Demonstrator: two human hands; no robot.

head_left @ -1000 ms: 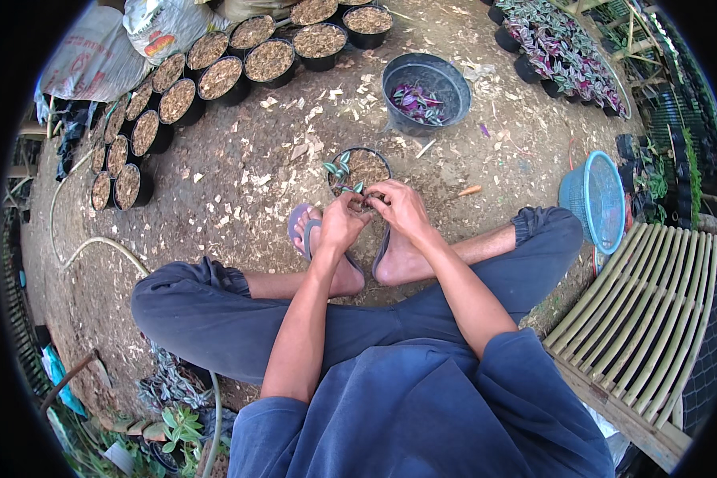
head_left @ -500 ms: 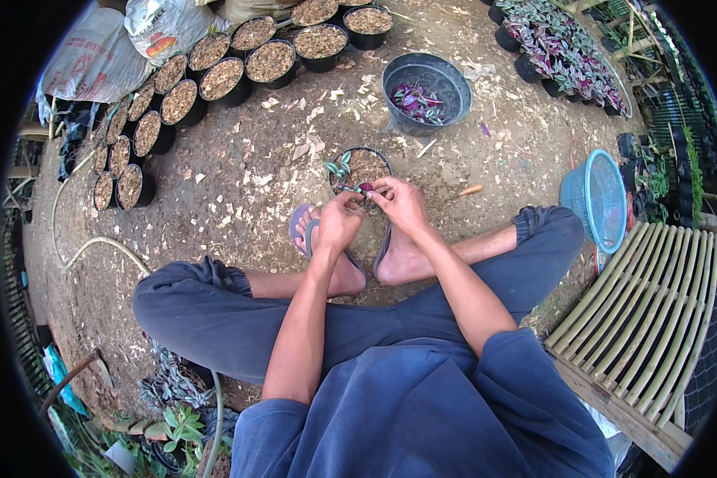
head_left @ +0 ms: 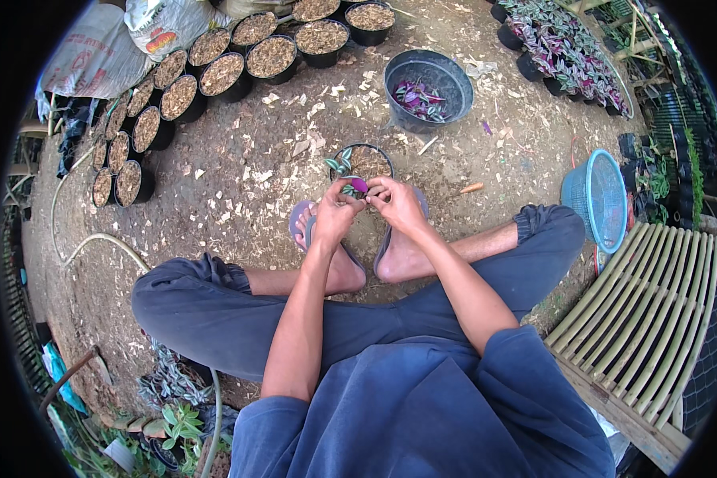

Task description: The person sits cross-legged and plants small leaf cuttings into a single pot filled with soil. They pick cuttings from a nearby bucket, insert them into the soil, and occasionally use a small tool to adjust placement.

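Observation:
Between my feet, my left hand (head_left: 334, 209) and my right hand (head_left: 394, 205) pinch a small plant cutting (head_left: 358, 186) with a purple leaf underside and green striped leaves. The fingertips of both hands are close together around it. Just beyond them stands a black pot (head_left: 370, 161) of brown chip-like medium, with a striped leafy cutting (head_left: 338, 162) at its left side. Farther forward, a larger dark bucket (head_left: 454, 92) holds loose purple-green cuttings (head_left: 418, 99).
Filled black pots (head_left: 271, 57) line the upper left before white sacks (head_left: 92, 60). Purple striped plants (head_left: 562, 52) stand upper right. A blue basket (head_left: 605, 203) and slatted bamboo bench (head_left: 629, 311) are at my right. A hose (head_left: 103, 239) lies left on the dirt.
My hands have moved slightly forward, away from me, toward the pot. The cutting between them has turned, so its purple leaf underside shows more now.

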